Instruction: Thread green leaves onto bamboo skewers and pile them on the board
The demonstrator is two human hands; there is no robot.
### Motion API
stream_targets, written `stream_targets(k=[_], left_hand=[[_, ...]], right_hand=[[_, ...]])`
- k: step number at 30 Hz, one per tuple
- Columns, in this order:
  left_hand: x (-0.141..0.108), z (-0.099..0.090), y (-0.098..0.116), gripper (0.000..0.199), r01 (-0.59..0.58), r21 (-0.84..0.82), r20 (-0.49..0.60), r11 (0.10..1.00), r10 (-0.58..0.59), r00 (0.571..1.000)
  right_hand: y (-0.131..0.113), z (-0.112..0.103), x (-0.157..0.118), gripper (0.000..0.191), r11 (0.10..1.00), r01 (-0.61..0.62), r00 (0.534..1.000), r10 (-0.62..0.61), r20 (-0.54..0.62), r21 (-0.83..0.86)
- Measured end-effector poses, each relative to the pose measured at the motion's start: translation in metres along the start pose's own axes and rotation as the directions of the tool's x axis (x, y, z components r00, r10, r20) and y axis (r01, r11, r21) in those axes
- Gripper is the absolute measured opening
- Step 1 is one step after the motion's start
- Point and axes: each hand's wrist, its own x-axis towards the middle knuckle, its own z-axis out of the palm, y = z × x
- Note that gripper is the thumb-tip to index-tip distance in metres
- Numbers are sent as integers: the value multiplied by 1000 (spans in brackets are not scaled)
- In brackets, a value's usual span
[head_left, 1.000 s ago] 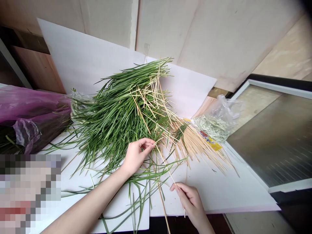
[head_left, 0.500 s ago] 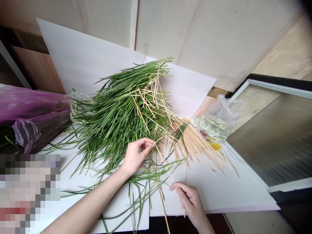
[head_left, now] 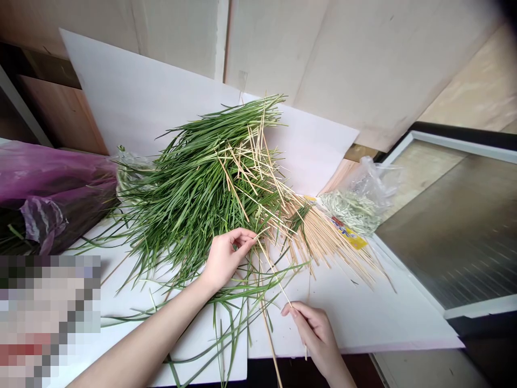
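Between my two hands a thin bamboo skewer [head_left: 275, 272] slants down to the right. My left hand [head_left: 226, 256] pinches its upper end between thumb and fingers, beside the pile of green chives [head_left: 189, 199]. Lower down, my right hand [head_left: 315, 333] grips the same skewer with thumb and curled fingers, near the front edge of the white table. Loose chive leaves [head_left: 238, 293] lie beneath and around the skewer. Several chive-wrapped skewers [head_left: 258, 156] rest across the right side of the pile, and a spread of bare skewers [head_left: 327, 231] lies beyond my right hand.
A clear plastic bag [head_left: 355, 202] with pale green contents stands at the right, by a glass-paned frame [head_left: 452, 226]. A purple plastic bag [head_left: 48, 178] sits at the left. White board [head_left: 133, 97] leans behind the pile. A blurred-out patch covers the lower left corner.
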Motion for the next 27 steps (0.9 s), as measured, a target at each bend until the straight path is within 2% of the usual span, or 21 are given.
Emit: stream_targets(k=[5,12,27], left_hand=[[0,0,1,23,-4,6,0,1000,4,1000],[0,0,0,23,-11,-3,5,1000,11,1000],[1,-1,1,23,30,-22,27,999,-29,999]], right_hand=[[0,1,0,48,1000,-12,1000,12,-16,-7],[-1,0,0,44,1000,-8,1000,8,4,-6],[-1,1,0,46,1000,1,1000,-1,-17,-7]])
